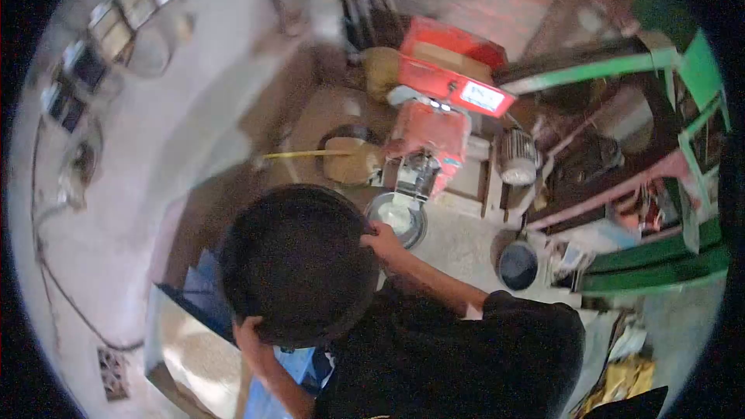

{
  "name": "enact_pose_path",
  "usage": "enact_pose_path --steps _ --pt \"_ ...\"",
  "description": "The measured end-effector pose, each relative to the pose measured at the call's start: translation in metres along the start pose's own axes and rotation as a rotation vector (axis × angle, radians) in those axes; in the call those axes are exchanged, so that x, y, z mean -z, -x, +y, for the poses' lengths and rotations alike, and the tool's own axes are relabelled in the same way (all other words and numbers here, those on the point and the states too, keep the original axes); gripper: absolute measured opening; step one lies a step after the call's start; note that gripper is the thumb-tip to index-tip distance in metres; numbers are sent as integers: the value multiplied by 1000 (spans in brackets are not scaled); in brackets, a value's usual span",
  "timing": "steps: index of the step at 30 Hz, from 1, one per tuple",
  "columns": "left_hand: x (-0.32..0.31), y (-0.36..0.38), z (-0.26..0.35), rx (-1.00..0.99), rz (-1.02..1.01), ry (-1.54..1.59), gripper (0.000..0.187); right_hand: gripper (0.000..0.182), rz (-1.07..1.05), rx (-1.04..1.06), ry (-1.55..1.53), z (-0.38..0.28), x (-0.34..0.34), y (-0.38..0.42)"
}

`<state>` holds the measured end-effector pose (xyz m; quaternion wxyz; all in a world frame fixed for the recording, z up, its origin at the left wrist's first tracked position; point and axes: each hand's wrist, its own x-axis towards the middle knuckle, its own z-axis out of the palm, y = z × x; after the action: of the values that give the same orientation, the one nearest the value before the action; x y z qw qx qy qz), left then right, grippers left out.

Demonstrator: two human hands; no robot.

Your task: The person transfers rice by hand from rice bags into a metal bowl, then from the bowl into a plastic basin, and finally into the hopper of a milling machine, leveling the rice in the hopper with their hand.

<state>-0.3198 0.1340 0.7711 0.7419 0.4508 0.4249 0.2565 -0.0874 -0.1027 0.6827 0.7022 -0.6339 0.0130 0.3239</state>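
A round black tub (299, 264) is held in front of the torso, its open side turned toward the view. The grip of the left hand (250, 337) is closed on its near rim, and that of the right hand (380, 242) on the opposite side, close to a metal bowl (422, 226). No contents can be made out in the dark interior, so whether anything has been emptied from the tub cannot be told.

Under the chute (413, 182) of a red machine (431, 128), pale material (397, 216) has been collected in the bowl, so part of the output appears to be already done. How much is left to be run through cannot be judged: the fill of the hopper (434, 77) is too blurred to read. Tan, grain-like material (203, 357) is seen in an open container at the lower left.
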Motion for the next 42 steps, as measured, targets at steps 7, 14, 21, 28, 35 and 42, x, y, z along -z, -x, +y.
enact_pose_path --steps 7,14,21,28,35,42 --pt "-22 -62 -93 -63 -410 -578 54 30 205 -139 27 18 115 13" --pt "-91 -101 -106 -158 -274 -340 48 26 542 198 681 -14 205 6" --pt "-187 -137 -63 -304 1 -342 60 21 766 273 379 -51 259 -21" --pt "-166 -326 -80 -634 199 -950 55 22 1018 511 510 -174 273 -108" --pt "-216 -463 -146 -663 348 -1349 53 40 939 313 1048 -319 340 -308" --pt "-251 -509 -157 -415 141 -1200 65 34 759 -244 1353 -413 334 -345"
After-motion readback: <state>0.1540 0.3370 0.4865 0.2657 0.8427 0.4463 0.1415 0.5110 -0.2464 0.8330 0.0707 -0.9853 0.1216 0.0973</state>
